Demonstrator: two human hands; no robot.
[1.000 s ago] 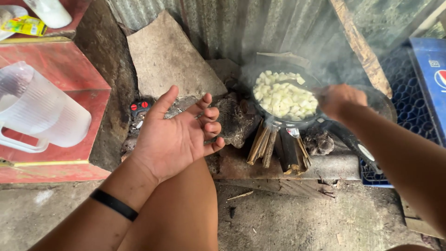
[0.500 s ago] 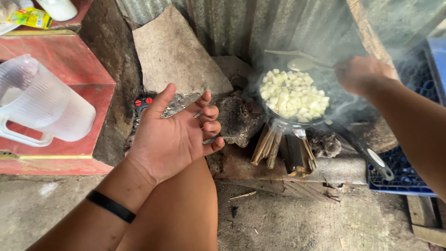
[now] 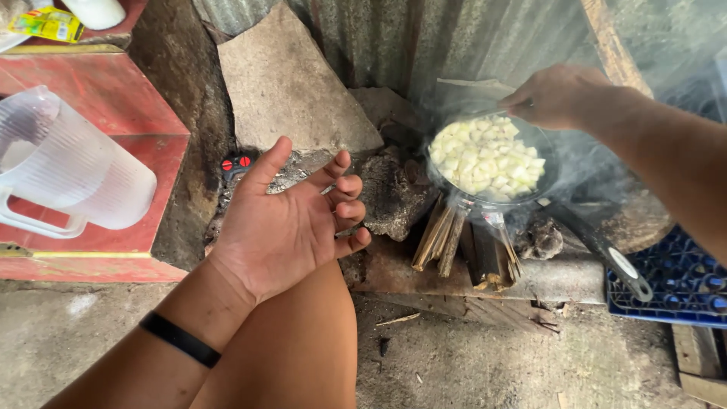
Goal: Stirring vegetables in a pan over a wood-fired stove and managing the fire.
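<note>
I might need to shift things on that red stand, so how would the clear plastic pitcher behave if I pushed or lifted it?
The pitcher looks empty and thin-walled, so it is probably light for its size. It lies tilted on the red stand, so a push may well roll or slide it. Its handle should give a firm hold.

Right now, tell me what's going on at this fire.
A dark pan of pale diced pieces smokes over burning sticks. The right hand is at the pan's far rim, gripping something too hidden to identify. The left hand is empty, palm up, over the knee. A plastic jug sits left.
</note>
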